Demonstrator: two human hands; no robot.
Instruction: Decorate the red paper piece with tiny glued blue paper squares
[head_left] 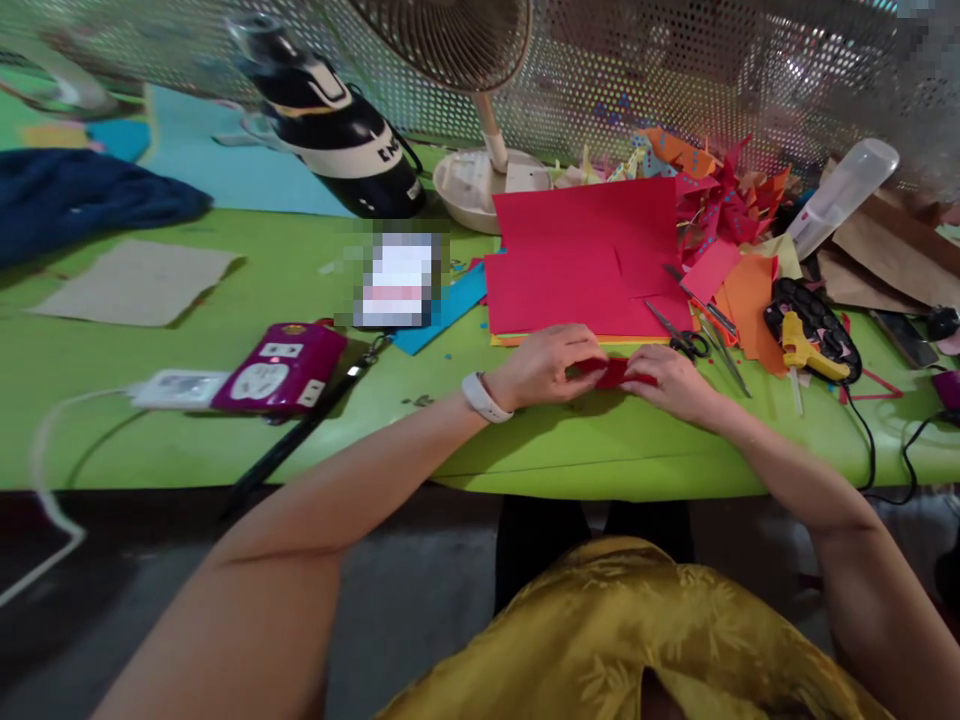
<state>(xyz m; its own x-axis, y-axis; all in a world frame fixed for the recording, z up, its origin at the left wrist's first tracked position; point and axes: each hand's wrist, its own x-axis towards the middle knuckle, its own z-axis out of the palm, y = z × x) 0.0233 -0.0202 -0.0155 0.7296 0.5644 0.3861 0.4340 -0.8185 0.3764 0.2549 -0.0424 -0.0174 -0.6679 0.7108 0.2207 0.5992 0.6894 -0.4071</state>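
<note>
A small folded piece of red paper [616, 373] is held between my two hands, near the table's front edge. My left hand [553, 366] has its fingers closed on the paper's left end; a pale band circles that wrist. On the right end, my right hand [673, 380] pinches the same paper. Just beyond my hands lies a stack of red sheets [555, 290], with yellow and orange edges showing underneath. Black-handled scissors [686, 343] lie beside my right hand, their blades resting over the red sheets.
Right: tweezers [724, 355], orange paper [754, 290], a yellow glue gun [806, 350] on a black tray, and a heap of folded paper shapes [724, 200]. Left: a purple power socket [281, 370], a phone [397, 280], a blue strip [454, 308]. Behind: a fan [491, 130] and a black flask [345, 140].
</note>
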